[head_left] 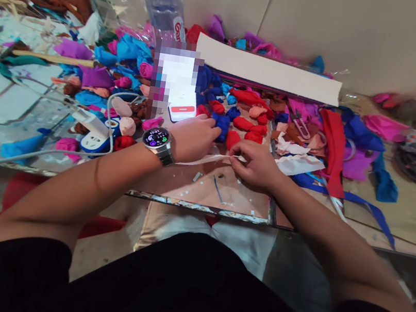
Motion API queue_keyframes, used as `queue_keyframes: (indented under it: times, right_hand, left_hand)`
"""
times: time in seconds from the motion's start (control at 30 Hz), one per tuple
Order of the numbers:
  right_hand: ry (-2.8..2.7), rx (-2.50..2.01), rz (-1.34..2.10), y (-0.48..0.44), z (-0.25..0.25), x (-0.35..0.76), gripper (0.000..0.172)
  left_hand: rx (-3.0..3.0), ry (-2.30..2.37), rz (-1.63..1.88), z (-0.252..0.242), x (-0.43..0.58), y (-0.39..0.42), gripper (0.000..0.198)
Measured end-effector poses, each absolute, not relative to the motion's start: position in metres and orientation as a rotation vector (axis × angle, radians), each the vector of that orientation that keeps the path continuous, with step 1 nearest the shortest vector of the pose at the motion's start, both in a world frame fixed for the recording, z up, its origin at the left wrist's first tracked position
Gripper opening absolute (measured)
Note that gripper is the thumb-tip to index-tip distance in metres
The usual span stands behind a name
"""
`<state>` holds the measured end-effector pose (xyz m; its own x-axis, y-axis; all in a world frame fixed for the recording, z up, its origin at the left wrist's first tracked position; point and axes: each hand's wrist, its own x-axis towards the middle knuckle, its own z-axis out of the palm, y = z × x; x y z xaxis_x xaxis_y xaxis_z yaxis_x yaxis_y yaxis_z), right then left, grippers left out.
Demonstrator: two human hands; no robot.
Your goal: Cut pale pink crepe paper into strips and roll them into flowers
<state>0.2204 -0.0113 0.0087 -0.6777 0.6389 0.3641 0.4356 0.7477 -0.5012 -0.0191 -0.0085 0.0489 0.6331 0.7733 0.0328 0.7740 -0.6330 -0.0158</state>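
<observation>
My right hand (255,164) pinches a narrow whitish strip (201,162) between thumb and fingers. The strip runs left, passing just below my left hand (196,136). My left hand is palm down with fingers bent and pressed together, beside a blue crumpled bundle (221,121). Its fingertips are partly hidden, so what they hold cannot be made out. Several red crumpled bundles (244,124) lie just beyond both hands. A wider white piece of paper (302,165) lies right of my right hand. On my left wrist is a watch (156,139).
A lit phone (182,106) leans behind my left hand, in front of a plastic bottle (168,17). A white power strip (96,135) with a cable (56,150) lies left. Small scissors (301,122), a cream board (267,71) and colourful crumpled pieces spread across the table.
</observation>
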Motion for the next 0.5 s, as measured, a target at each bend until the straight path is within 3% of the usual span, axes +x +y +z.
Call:
queue_keyframes:
  times: [0.23,0.37,0.5]
  right_hand:
    - [-2.449,-0.787,0.539,-0.012,0.009,0.221,0.005]
    - [-2.431,-0.843,0.502,-0.010,0.008,0.221,0.005]
    - [-2.513,-0.857,0.443,-0.009,0.005,0.221,0.004]
  left_hand:
    - [-3.065,-0.922,-0.472,0.023,-0.018,0.013,0.041]
    - [-3.006,-0.978,-0.697,0.029,-0.015,0.005,0.032]
    - [-3.021,-1.031,-0.559,0.039,-0.006,-0.009,0.031]
